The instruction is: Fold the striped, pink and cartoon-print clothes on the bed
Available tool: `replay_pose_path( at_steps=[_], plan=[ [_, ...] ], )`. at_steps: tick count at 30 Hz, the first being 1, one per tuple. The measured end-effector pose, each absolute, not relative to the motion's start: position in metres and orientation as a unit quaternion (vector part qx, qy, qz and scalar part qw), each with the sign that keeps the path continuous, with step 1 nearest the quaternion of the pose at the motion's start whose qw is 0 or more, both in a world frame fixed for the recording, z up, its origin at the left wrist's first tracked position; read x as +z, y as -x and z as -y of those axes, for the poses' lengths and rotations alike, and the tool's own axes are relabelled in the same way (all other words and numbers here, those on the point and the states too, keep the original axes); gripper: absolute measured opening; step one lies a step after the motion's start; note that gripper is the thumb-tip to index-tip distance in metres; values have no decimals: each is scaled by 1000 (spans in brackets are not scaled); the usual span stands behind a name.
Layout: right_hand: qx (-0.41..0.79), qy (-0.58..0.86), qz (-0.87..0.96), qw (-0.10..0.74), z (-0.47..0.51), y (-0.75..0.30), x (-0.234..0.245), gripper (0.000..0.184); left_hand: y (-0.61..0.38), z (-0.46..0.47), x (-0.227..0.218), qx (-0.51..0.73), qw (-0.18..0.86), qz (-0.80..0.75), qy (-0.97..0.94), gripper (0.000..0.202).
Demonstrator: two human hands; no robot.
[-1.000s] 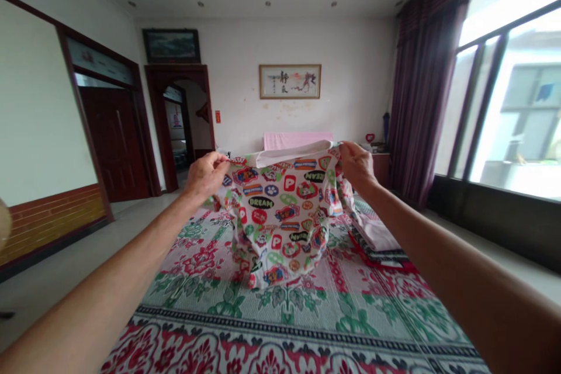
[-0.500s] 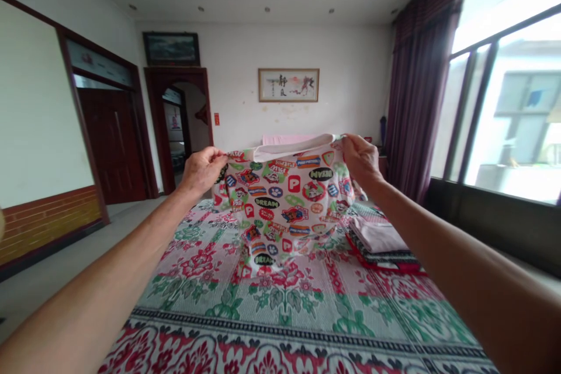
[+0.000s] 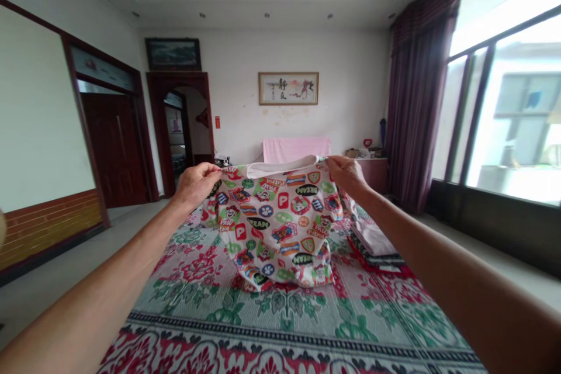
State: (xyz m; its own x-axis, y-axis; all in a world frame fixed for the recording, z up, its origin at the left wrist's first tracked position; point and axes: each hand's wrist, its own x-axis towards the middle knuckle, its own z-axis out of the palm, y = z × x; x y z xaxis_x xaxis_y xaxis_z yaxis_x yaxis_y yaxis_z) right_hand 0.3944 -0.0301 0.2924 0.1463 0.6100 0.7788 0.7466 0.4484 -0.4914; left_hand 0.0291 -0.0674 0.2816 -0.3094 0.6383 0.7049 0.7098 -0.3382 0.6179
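Observation:
I hold a small white shirt [image 3: 280,222] covered in bright cartoon badges up in front of me by its shoulders. My left hand [image 3: 197,182] pinches the left shoulder. On the other shoulder my right hand [image 3: 346,172] has the same pinching grip. A white collar band runs between the hands. The shirt hangs down and its hem rests bunched on the floral bedspread [image 3: 284,310].
A stack of folded clothes [image 3: 372,239] lies on the bed to the right of the shirt. A pink headboard [image 3: 297,148] stands at the far end. Dark doors are on the left, a large window with purple curtains on the right.
Both hands lifted the shirt and then lowered it again. Its hem has come back down onto the bedspread.

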Motion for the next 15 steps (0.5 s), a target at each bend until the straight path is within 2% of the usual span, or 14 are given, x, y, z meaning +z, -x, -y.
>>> replay_pose_path(
  at_steps=[4, 6, 8, 11, 13, 15],
  plan=[
    [-27, 546, 694, 469, 18, -357, 268, 25, -2, 72, 277, -497, 93, 668, 547, 27],
    [52, 523, 696, 490, 9, -327, 263, 22, 15, 79, 281, -512, 127, 688, 498, 30],
    [96, 477, 711, 508, 2, -297, 269, 29, 32, 88, 288, -561, 189, 661, 461, 35],
    [264, 293, 685, 613, -9, -266, 293, 35, 46, 106, 300, -607, 267, 597, 451, 38],
    [319, 232, 657, 642, -18, -261, 303, 38, 42, 117, 301, -582, 258, 602, 481, 36],
    [344, 273, 633, 637, -28, -267, 299, 35, 28, 124, 291, -521, 155, 633, 551, 31]
  ],
)
